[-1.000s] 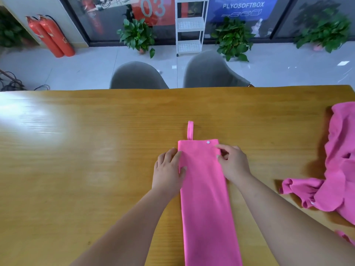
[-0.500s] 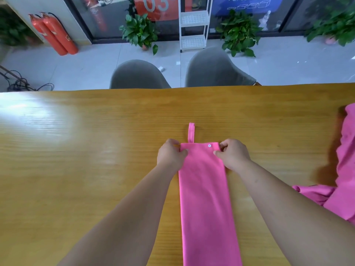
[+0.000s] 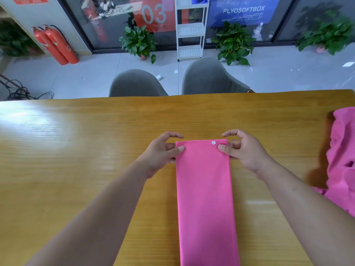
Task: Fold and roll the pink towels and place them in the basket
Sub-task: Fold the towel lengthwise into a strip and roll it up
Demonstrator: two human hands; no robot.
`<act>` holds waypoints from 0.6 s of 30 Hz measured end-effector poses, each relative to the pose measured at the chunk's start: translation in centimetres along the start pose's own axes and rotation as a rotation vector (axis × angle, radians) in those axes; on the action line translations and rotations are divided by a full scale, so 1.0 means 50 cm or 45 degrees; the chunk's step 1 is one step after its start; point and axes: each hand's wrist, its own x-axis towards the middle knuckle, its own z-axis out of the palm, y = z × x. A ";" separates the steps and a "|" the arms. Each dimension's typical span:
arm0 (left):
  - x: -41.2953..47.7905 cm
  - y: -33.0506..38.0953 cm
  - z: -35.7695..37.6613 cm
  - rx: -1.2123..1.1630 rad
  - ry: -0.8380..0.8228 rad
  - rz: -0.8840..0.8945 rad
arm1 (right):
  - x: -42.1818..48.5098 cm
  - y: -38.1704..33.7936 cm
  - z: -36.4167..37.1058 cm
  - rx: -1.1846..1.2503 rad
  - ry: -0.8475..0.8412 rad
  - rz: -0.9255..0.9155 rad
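A pink towel, folded into a long narrow strip, lies on the wooden table and runs from the middle toward me. A small white snap sits near its far right corner. My left hand pinches the far left corner, thumb on top. My right hand pinches the far right corner the same way. The hanging loop at the far end is out of sight. No basket is in view.
A heap of loose pink towels lies at the table's right edge. Two grey chairs stand behind the far edge. Beyond them are potted plants, a white shelf rack and red fire extinguishers.
The hanging loop that stuck out past the far end is no longer visible. Both hands have shifted to the two far corners and now pinch them.
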 end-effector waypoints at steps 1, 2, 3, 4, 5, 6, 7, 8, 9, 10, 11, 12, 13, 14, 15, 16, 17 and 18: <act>-0.010 0.016 -0.004 0.024 -0.039 0.022 | -0.009 -0.013 -0.007 -0.012 -0.020 -0.033; -0.021 0.032 -0.008 0.064 -0.075 0.043 | -0.016 -0.025 -0.014 -0.019 -0.032 -0.069; -0.031 0.047 -0.012 0.082 -0.112 0.063 | -0.023 -0.033 -0.020 -0.007 -0.044 -0.102; -0.038 0.059 -0.016 0.083 -0.149 0.086 | -0.029 -0.040 -0.022 0.037 -0.055 -0.129; -0.040 0.067 -0.015 0.096 -0.160 0.109 | -0.034 -0.045 -0.022 0.074 -0.053 -0.141; -0.038 0.072 -0.012 0.143 -0.144 0.124 | -0.032 -0.048 -0.021 0.052 -0.035 -0.144; -0.035 0.075 -0.008 0.194 -0.110 0.127 | -0.026 -0.049 -0.020 -0.007 -0.017 -0.141; -0.035 0.067 -0.003 0.222 -0.078 0.123 | -0.023 -0.043 -0.018 -0.061 0.000 -0.134; -0.033 0.057 0.001 0.221 -0.053 0.134 | -0.020 -0.040 -0.017 -0.070 0.008 -0.127; -0.023 0.047 0.006 0.212 -0.011 0.155 | -0.012 -0.037 -0.019 -0.057 0.034 -0.112; -0.012 0.042 0.010 0.212 0.038 0.177 | 0.001 -0.033 -0.021 -0.077 0.066 -0.109; -0.006 0.031 0.013 0.219 0.085 0.171 | 0.008 -0.024 -0.022 -0.133 0.100 -0.118; -0.002 0.019 0.018 0.241 0.131 0.158 | 0.009 -0.009 -0.020 -0.193 0.138 -0.128; 0.008 0.013 0.022 0.267 0.170 0.157 | 0.015 -0.001 -0.020 -0.231 0.172 -0.143; 0.017 0.005 0.027 0.283 0.194 0.150 | 0.022 0.009 -0.020 -0.253 0.194 -0.156; 0.026 -0.004 0.031 0.286 0.211 0.127 | 0.027 0.017 -0.017 -0.268 0.211 -0.154; 0.035 -0.014 0.034 0.313 0.238 0.111 | 0.035 0.027 -0.015 -0.294 0.237 -0.143; 0.045 -0.028 0.037 0.380 0.286 0.118 | 0.044 0.038 -0.011 -0.337 0.272 -0.125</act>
